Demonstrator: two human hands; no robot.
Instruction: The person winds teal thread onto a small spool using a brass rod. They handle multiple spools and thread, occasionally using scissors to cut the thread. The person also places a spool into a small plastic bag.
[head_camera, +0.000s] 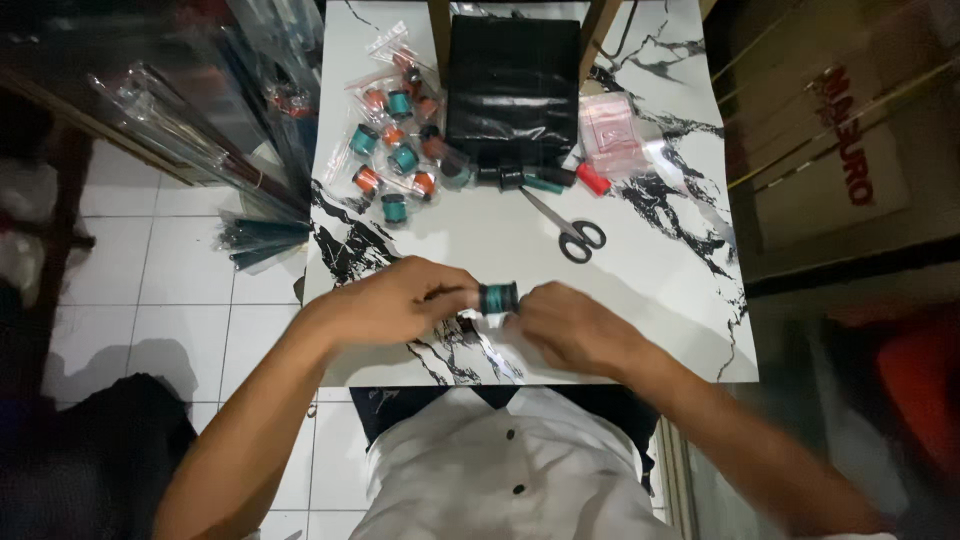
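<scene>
A small teal spool with black ends (497, 297) sits between my two hands, just above the near part of a white table with black marbling (660, 260). My left hand (395, 300) pinches its left end with the fingertips. My right hand (565, 325) closes on its right end from the other side. A bit of clear plastic wrap shows under the spool near my fingers.
Several teal and orange spools in clear bags (395, 150) lie at the table's far left. A black bag (512, 85) rests at the far middle, loose spools (545, 180) before it, a pink packet (610, 135) to its right. Scissors (570, 232) lie mid-table.
</scene>
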